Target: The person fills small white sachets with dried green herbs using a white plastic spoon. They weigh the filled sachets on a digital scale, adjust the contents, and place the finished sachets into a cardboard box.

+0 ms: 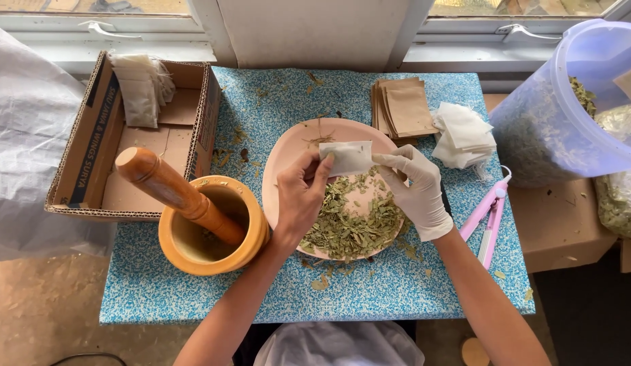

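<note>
My left hand is bare and my right hand wears a white glove. Both are raised over the pink plate, and both pinch one small white paper bag between fingers and thumb, the left at its left edge, the right at its right edge. The bag hangs above the plate, over the heap of dried green leaves that covers the plate's near half.

The plate sits on a table with a blue speckled cover; loose leaf bits lie scattered across the cover. Just left of the plate stands a wooden mortar with a wooden pestle leaning in it. A pink tool lies to the right of my right hand.

Farther back, a stack of brown paper sleeves lies beside a pile of white bags. At far left an open cardboard box holds more white bags. At far right a clear plastic tub contains dried leaves.
</note>
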